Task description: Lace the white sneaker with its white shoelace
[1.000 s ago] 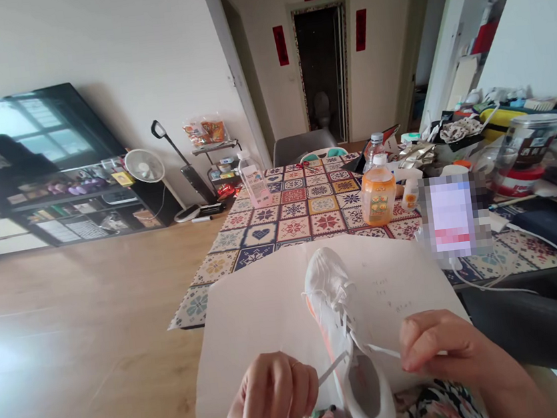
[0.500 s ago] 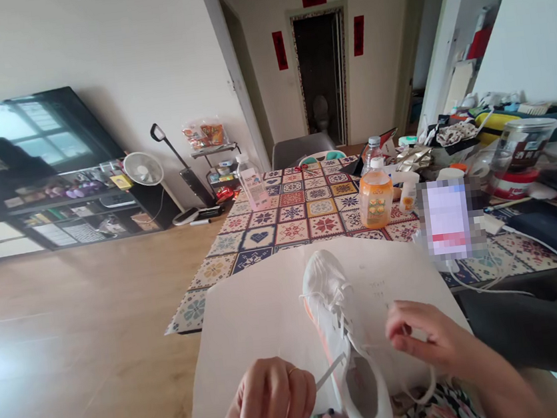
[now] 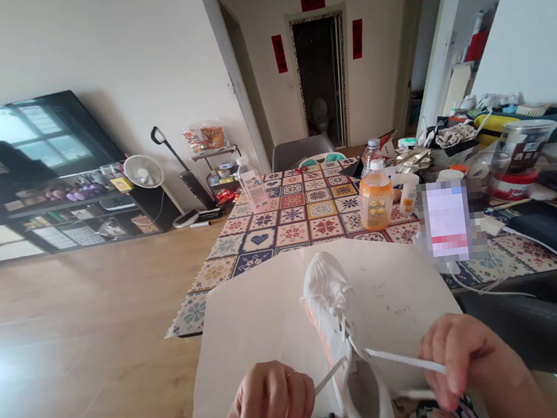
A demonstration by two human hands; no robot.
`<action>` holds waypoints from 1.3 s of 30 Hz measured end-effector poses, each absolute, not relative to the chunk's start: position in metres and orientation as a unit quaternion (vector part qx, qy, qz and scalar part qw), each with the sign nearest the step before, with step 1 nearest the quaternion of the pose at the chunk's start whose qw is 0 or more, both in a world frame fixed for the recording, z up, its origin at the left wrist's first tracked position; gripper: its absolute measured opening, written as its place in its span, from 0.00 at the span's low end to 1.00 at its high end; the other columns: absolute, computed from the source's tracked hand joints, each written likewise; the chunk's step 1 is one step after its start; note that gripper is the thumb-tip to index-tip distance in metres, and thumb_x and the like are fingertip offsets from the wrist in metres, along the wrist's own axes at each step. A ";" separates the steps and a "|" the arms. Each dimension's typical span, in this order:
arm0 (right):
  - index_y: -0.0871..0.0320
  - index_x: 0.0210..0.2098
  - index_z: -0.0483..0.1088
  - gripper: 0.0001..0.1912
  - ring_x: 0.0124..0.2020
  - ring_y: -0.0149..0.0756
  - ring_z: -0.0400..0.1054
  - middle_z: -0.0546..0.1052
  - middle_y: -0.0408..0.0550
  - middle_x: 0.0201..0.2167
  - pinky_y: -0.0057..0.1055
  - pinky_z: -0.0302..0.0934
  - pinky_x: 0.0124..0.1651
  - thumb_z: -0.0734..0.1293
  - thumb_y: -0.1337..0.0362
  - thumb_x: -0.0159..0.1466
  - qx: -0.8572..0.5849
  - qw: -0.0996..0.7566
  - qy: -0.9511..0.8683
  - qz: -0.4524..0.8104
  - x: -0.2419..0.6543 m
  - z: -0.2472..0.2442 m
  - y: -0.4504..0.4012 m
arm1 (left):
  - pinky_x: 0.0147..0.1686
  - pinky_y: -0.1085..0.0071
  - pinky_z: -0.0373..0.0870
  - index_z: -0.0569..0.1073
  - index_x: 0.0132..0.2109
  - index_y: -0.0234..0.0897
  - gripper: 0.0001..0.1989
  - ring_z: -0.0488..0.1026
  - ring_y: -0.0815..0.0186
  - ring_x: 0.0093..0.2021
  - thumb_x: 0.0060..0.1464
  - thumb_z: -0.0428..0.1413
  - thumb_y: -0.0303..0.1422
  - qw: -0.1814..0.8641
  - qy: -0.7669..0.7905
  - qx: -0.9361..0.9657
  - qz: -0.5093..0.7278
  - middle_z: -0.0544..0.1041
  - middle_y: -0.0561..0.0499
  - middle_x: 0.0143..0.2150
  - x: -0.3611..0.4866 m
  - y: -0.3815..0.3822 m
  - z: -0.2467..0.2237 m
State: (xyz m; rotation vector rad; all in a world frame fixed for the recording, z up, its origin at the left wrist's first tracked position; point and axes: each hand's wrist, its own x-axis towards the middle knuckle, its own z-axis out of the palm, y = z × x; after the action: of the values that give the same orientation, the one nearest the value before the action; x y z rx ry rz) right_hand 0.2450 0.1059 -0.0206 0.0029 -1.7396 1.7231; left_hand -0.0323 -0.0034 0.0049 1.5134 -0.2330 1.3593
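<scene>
A white sneaker (image 3: 329, 297) with a pinkish-orange sole edge lies on a large white paper sheet (image 3: 251, 326), toe pointing away from me. My left hand (image 3: 270, 404) is closed on one end of its lace (image 3: 330, 375), left of the shoe opening. On the other side, my right hand (image 3: 463, 355) grips the other end of the lace (image 3: 401, 359). Both lace ends run taut from the top eyelets out to my hands. Another stretch of lace, blurred, hangs below my right hand. The lace toward the toe lies loose in loops.
A patterned tablecloth (image 3: 256, 238) covers the table beyond the paper. On it stand a pink bottle (image 3: 255, 188), an orange-labelled bottle (image 3: 377, 201) and a blurred-out phone (image 3: 448, 220) with a white cable. Jars and clutter crowd the right side.
My right hand has moved right and slightly down, and the right lace is now pulled straight and tight. My left hand has stayed nearly in place, holding its lace end.
</scene>
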 end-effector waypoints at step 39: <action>0.52 0.39 0.69 0.03 0.24 0.32 0.70 0.75 0.41 0.27 0.23 0.64 0.29 0.65 0.64 0.71 -0.117 0.434 -0.841 0.302 0.195 0.000 0.060 | 0.29 0.74 0.64 0.77 0.32 0.38 0.08 0.69 0.68 0.27 0.60 0.62 0.34 0.321 0.435 0.621 0.568 0.77 0.51 0.26 0.016 -0.026 -0.003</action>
State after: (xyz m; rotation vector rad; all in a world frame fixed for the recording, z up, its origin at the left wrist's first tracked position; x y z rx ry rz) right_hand 0.1946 0.0604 0.0003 -0.2922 -2.0945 0.7527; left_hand 0.0155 -0.0260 -0.0028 1.6308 1.1431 1.4927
